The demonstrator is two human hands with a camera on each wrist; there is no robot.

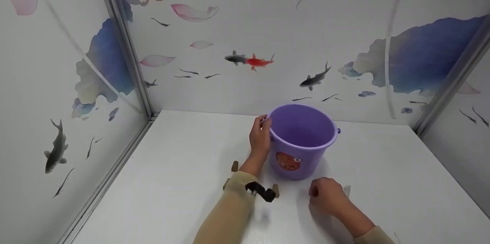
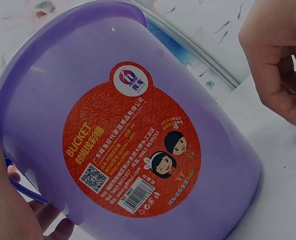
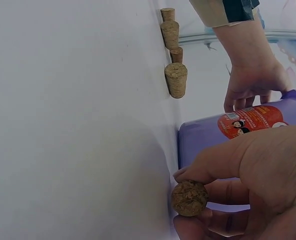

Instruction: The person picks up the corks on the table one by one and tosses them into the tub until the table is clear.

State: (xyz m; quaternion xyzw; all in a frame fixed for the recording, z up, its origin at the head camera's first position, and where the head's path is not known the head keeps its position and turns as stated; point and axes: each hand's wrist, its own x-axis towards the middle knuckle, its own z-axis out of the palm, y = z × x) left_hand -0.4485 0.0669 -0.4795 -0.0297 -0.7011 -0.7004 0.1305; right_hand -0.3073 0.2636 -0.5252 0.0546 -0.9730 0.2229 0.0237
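Note:
A purple bucket (image 1: pixel 298 167) with a round red label (image 2: pixel 133 150) stands on the white table, its mouth facing up. My left hand (image 1: pixel 260 137) grips it at the left side of the rim, and in the left wrist view the fingers curl by the bucket's handle (image 2: pixel 25 190). In front of the bucket, low over the table, is my right hand (image 1: pixel 327 196). Its thumb and fingers pinch a cork (image 3: pixel 189 198), whose round end shows in the right wrist view. The head view hides that cork behind the hand.
Several more corks are on the table left of the bucket, among them a tapered cork (image 3: pixel 176 80) and a cork (image 1: pixel 275 190) near the left wrist. White panels (image 1: pixel 214 91) painted with fish and petals enclose the table at the back and sides.

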